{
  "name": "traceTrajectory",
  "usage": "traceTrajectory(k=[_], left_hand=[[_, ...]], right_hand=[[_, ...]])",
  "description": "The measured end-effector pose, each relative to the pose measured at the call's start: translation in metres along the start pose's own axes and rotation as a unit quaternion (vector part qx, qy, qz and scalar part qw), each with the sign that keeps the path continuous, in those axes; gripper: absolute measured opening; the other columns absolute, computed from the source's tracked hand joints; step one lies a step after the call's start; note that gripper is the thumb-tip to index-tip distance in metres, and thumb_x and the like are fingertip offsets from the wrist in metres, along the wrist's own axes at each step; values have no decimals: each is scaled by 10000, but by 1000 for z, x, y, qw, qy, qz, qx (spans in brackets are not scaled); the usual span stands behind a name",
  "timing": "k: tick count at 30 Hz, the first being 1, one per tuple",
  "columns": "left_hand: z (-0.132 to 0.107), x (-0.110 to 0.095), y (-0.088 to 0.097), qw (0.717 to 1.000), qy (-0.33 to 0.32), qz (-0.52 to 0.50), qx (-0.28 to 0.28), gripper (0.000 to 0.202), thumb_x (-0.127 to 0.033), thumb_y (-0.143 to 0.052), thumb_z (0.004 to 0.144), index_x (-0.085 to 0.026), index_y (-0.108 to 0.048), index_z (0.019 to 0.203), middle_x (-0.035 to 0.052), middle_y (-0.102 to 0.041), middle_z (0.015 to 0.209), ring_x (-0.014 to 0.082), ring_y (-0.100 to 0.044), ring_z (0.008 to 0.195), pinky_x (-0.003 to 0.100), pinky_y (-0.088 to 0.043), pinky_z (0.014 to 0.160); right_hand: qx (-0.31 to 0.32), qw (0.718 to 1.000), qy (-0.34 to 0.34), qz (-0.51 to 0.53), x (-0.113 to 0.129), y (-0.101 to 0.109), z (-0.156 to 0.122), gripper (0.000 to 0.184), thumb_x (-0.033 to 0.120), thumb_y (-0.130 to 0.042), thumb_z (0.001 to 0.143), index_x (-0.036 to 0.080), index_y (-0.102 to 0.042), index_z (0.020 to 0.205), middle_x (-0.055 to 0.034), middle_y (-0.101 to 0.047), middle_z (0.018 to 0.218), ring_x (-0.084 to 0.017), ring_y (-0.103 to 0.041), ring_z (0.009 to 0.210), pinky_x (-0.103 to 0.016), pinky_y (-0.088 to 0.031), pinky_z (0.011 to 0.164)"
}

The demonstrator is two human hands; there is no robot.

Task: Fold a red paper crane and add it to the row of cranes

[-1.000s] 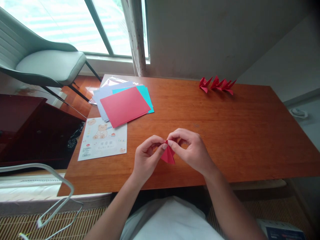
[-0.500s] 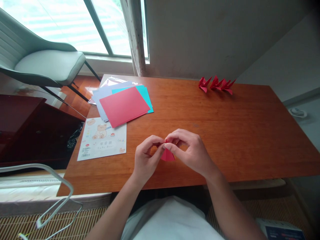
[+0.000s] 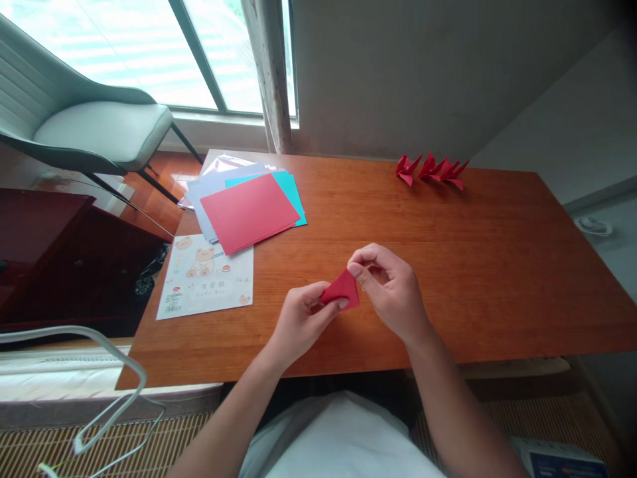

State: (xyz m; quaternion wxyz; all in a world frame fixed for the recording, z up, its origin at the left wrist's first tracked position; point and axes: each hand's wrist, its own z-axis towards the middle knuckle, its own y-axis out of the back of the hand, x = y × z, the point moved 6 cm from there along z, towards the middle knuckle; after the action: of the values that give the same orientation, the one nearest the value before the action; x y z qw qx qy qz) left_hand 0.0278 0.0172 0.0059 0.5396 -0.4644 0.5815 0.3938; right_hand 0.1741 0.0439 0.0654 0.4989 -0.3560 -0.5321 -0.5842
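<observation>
A small folded red paper piece (image 3: 342, 290) is held just above the wooden table (image 3: 448, 265), near its front edge. My left hand (image 3: 298, 322) pinches its lower left corner between thumb and fingers. My right hand (image 3: 393, 292) pinches its upper tip, fingers curled. The piece now lies tilted, with a flat triangular face towards me. Several finished red folded paper figures (image 3: 432, 168) stand in a row at the table's far edge.
A stack of coloured sheets, with a red sheet (image 3: 249, 211) on top, lies at the back left. A printed card with a bear picture (image 3: 206, 275) lies in front of it. A grey chair (image 3: 94, 129) stands by the window. A white cable (image 3: 99, 398) loops at lower left.
The red piece has been turned from hanging point-up to a tilted, flatter position. My right hand moved up and right; my left hand shifted lower on the paper.
</observation>
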Motion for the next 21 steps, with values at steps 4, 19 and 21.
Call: traceTrajectory(k=[4, 19, 21], left_hand=[[0, 2, 5, 999, 8, -24, -41, 165, -321, -758, 831, -159, -755, 798, 7, -685, 701, 136, -608, 641, 235, -495, 614], [1, -1, -3, 997, 20, -76, -9, 170, -333, -749, 850, -164, -766, 858, 49, -747, 714, 179, -698, 644, 292, -607, 624], [1, 0, -3, 997, 9, -72, -5, 157, -315, -747, 852, -161, -770, 868, 50, -750, 743, 172, -695, 673, 279, -593, 652]], right_hand=[[23, 999, -31, 31, -12, -9, -5, 128, 335, -673, 913, 234, -659, 991, -19, -682, 928, -167, -647, 829, -284, -525, 733], [-5, 999, -44, 32, -22, -6, -9, 118, 332, -672, 903, 227, -720, 882, -8, -681, 802, -166, -630, 732, -284, -515, 681], [0, 998, -45, 45, -23, -5, -9, 127, 349, -678, 901, 228, -716, 891, -9, -687, 825, -168, -636, 753, -289, -523, 706]])
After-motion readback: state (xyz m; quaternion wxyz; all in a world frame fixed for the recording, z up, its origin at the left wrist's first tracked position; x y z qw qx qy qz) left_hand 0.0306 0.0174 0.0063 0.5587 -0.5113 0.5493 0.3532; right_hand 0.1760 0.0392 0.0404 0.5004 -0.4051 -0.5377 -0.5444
